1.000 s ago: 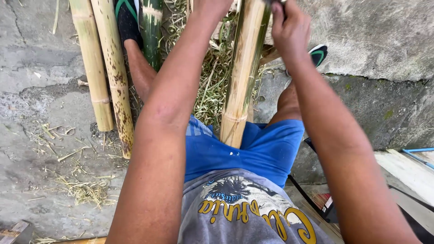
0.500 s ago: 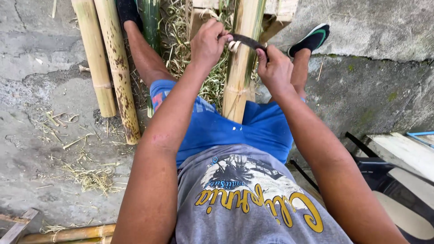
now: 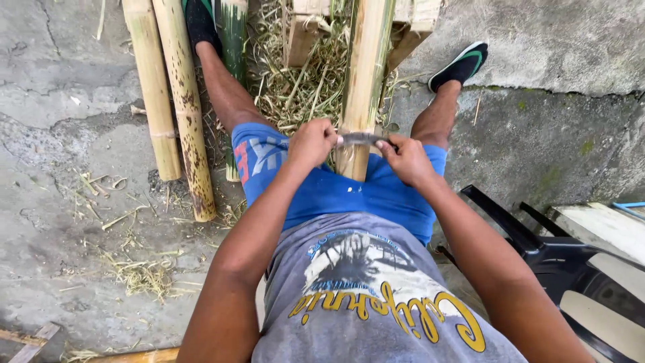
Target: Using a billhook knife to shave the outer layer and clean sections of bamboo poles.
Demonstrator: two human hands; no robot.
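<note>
Hands grip a dark blade (image 3: 361, 139) laid crosswise on the bamboo pole (image 3: 363, 81): left hand (image 3: 311, 142) fisted on one end, right hand (image 3: 405, 158) closed on the other. Pole runs btwn the knees w/ its near end at the blue shorts (image 3: 322, 191) (shavings (image 3: 295, 87) piled just behind), two spotted bamboo poles (image 3: 171, 101) lying left on the concrete.
</note>
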